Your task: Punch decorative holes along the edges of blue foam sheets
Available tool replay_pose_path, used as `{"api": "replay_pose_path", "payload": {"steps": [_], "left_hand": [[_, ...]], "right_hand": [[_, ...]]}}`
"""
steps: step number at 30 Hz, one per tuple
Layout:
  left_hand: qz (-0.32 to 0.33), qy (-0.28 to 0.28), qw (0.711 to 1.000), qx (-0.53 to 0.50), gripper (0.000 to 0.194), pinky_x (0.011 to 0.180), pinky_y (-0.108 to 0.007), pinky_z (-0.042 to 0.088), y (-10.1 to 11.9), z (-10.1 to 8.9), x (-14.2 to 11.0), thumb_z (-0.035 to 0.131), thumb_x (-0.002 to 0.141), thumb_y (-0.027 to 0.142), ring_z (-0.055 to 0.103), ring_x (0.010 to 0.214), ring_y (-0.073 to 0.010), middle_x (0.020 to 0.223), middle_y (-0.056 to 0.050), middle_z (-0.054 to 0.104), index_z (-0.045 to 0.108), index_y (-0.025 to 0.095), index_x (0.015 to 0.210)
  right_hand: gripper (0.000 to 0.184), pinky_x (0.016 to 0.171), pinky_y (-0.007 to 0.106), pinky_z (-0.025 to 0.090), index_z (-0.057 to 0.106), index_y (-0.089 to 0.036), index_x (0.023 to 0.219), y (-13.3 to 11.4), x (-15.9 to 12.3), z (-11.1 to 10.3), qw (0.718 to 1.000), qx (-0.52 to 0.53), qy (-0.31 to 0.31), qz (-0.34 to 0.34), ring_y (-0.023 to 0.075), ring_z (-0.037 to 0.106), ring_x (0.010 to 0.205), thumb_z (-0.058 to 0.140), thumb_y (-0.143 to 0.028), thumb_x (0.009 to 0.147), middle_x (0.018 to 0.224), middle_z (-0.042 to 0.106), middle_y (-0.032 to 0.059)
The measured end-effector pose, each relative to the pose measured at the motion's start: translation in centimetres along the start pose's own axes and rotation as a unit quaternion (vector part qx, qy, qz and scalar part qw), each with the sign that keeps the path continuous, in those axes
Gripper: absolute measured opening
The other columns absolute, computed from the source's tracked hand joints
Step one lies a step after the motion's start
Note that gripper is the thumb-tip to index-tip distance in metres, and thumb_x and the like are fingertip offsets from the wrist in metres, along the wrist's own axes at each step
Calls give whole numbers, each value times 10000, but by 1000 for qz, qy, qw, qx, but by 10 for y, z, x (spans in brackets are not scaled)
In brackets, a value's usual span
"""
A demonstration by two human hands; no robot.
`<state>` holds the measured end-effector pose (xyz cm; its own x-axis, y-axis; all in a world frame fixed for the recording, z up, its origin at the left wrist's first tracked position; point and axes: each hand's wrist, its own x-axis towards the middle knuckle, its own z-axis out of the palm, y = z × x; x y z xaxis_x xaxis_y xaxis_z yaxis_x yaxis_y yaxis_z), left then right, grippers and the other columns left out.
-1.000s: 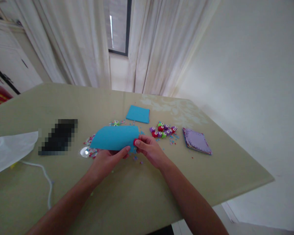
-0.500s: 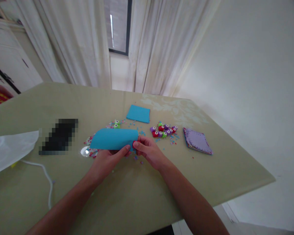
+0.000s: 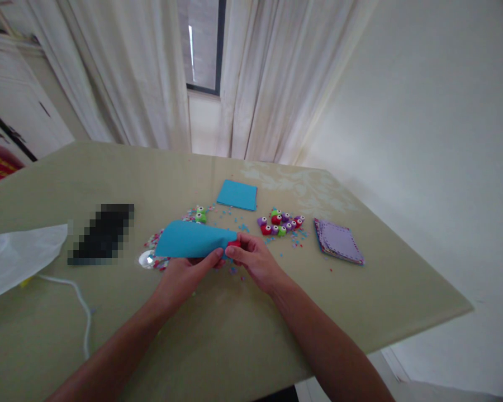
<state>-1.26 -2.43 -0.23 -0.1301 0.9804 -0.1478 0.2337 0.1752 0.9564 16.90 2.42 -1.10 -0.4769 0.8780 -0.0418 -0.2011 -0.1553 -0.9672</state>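
Note:
A sheet of blue paper [image 3: 188,240] is held curled above the table, its right end narrowing between my hands. My left hand [image 3: 195,268] pinches its lower edge, thumb on top. At the right end of the sheet, my right hand [image 3: 254,257] is closed round a small red paper punch [image 3: 233,244], mostly covered by fingers and paper. Under and behind the sheet lie colourful paper bits [image 3: 155,240] and a green piece with googly eyes [image 3: 200,214]. Several similar red, purple and green pieces with eyes [image 3: 279,222] cluster to the right.
A blue paper stack [image 3: 237,195] lies farther back; a purple-topped stack with patterned edges [image 3: 339,241] sits at the right. On the left are a blurred dark rectangle [image 3: 103,234], a white sheet [image 3: 20,257] and a white cord [image 3: 81,307]. A clear round object [image 3: 146,259] lies near the paper bits.
The blue sheet's right end has bent down and narrowed, and more of the red punch shows at my right fingers. Both hands stay in nearly the same place.

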Motion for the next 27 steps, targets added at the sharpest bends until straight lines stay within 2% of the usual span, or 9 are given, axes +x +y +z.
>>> {"api": "replay_pose_path", "payload": {"steps": [4, 7, 10, 12, 15, 20, 22, 24, 27], "left_hand": [[7, 17, 999, -28, 413, 845, -443, 621, 1, -2, 1, 790, 721, 634, 796, 839, -339, 816, -88, 836, 828, 225, 771], [-1, 41, 999, -27, 426, 881, -451, 615, 2, -4, 1, 795, 724, 649, 792, 823, -330, 810, -96, 834, 816, 223, 720], [1, 48, 998, -47, 425, 875, -430, 620, 3, -6, 1, 800, 732, 643, 787, 789, -309, 779, -98, 825, 800, 222, 672], [-3, 48, 997, -59, 413, 842, -417, 630, 3, -6, 0, 805, 737, 633, 785, 757, -297, 754, -90, 818, 797, 225, 675], [-8, 46, 997, -65, 389, 842, -413, 636, 1, -7, 1, 821, 738, 610, 793, 794, -302, 794, -91, 828, 812, 222, 740], [56, 24, 992, -111, 476, 793, -376, 624, 1, -22, 12, 847, 725, 590, 790, 863, -291, 948, -102, 842, 794, 195, 985], [77, 103, 991, -27, 422, 637, -339, 571, 2, -33, 18, 798, 751, 616, 733, 673, -259, 739, -70, 793, 741, 201, 805], [88, 204, 969, 108, 444, 526, -324, 465, 4, -44, 22, 747, 776, 611, 636, 539, -236, 539, -42, 669, 625, 230, 584], [60, 247, 952, 171, 498, 480, -326, 377, 7, -51, 23, 699, 791, 606, 565, 469, -223, 440, -31, 567, 539, 251, 479]], "right_hand": [[421, 599, 272, 337, 682, -191, 798, -1, 2, -2, 1000, 22, 11, 20, 113, 454, 611, 905, -540, 721, 708, 581, -30], [379, 658, 272, 413, 706, -206, 977, -2, 5, -9, 997, 19, 74, -14, 143, 566, 712, 866, -472, 758, 859, 685, 13], [324, 756, 307, 483, 707, -209, 1062, -3, 7, -19, 976, -137, 147, -88, 182, 628, 821, 802, -378, 803, 961, 711, 46], [289, 830, 345, 508, 730, -196, 1111, -2, 8, -26, 927, -309, 164, -135, 199, 630, 864, 737, -295, 839, 1048, 697, 76], [377, 989, 410, 482, 715, -170, 1237, 4, 9, -32, 821, -523, 156, -169, 258, 614, 1045, 643, -179, 867, 1179, 675, 128], [260, 1028, 471, 409, 713, -185, 1151, 11, 12, -35, 685, -703, 164, -104, 330, 541, 1177, 581, -157, 929, 1182, 703, 144], [234, 1017, 496, 387, 713, -188, 1137, 12, 12, -36, 653, -730, 187, -79, 349, 518, 1215, 577, -174, 947, 1252, 687, 155], [310, 1024, 515, 366, 684, -183, 1246, 12, 12, -36, 636, -740, 206, -71, 362, 494, 1252, 572, -178, 956, 1368, 643, 165], [421, 1042, 516, 357, 605, -194, 1399, 10, 12, -27, 638, -739, 196, -89, 354, 479, 1279, 563, -196, 980, 1451, 602, 158]]}}
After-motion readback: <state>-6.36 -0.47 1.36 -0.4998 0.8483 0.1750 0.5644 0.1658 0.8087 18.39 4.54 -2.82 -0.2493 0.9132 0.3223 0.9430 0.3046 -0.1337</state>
